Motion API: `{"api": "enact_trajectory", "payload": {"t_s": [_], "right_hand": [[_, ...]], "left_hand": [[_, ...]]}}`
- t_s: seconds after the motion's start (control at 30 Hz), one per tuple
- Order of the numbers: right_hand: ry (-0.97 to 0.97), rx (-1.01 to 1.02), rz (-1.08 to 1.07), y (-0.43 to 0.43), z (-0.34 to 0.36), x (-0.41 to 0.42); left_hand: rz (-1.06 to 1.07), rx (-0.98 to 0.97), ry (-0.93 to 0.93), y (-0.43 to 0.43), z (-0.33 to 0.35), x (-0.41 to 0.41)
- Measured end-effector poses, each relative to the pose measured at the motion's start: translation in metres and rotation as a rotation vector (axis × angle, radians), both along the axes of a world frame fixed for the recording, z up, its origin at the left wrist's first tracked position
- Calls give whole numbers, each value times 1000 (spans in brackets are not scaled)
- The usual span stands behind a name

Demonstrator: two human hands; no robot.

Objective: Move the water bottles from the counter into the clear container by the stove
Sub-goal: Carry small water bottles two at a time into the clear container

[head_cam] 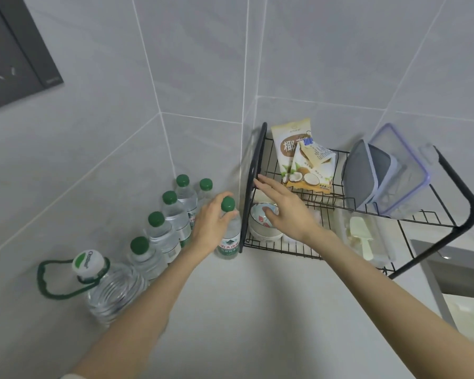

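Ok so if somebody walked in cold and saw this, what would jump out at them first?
Probably the left hand wrapped around a green-capped water bottle at the counter's corner, with more small bottles lined along the tiled wall behind it. Next, the open right hand in front of the black wire rack, whose top shelf holds coconut snack packets.

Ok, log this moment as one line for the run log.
left hand: gripping upright water bottle on counter | right hand: open, empty, beside dish rack | other bottles: untouched
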State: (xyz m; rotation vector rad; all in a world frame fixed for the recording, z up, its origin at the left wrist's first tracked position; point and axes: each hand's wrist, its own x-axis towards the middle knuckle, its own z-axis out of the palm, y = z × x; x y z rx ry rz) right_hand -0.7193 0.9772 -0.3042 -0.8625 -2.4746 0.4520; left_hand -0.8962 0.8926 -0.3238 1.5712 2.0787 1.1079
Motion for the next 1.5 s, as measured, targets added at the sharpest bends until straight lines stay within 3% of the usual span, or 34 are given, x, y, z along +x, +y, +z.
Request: {"api": "enact_trajectory", "payload": {"t_s": [0.23, 0.47, 0.7, 0.87, 1.0, 1.17, 1.33, 1.5], "right_hand": [[153, -128, -27, -32, -5, 43], [-153, -420, -139, -52, -30, 96], [-58, -545, -245, -63, -51, 126], [-41, -543, -262, -62, -55, 133], [52, -523, -283, -62, -48, 126], [156, -333, -275, -66, -30, 100], [18, -189, -262, -68, -31, 71], [37, -157, -187, -64, -47, 55]], "left_hand": [[-80, -31, -90, -30, -6, 33], [-192, -85, -197, -29, -18, 92], [-281, -96, -219, -14, -28, 126], [-375, -139, -158, -8, -27, 126], [-373, -159, -219, -10, -27, 116], [-371, -159, -226, -19, -19, 85], [-166, -51, -52, -13, -9, 31], [42, 14, 108, 15, 0, -14]]}}
